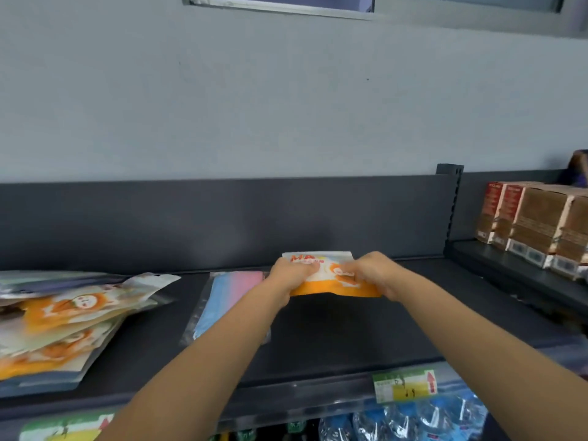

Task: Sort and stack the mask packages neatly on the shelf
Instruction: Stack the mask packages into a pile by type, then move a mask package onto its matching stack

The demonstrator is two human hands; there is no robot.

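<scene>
Both hands, left hand (294,271) and right hand (370,271), pinch the orange mask pack (331,276) at its side edges, on the shelf (334,338) right of the pink-blue pack (222,297). Best: square it flat, then bring the loose pile (60,323), far left of it, on top.

Between my left grip (294,272) and right grip (371,271), the package (334,289) is white with an orange base and orange letters. Left of both, a clear pack (222,300) shows pale blue and pink bands; the shelf (350,332) is dark grey.
</scene>
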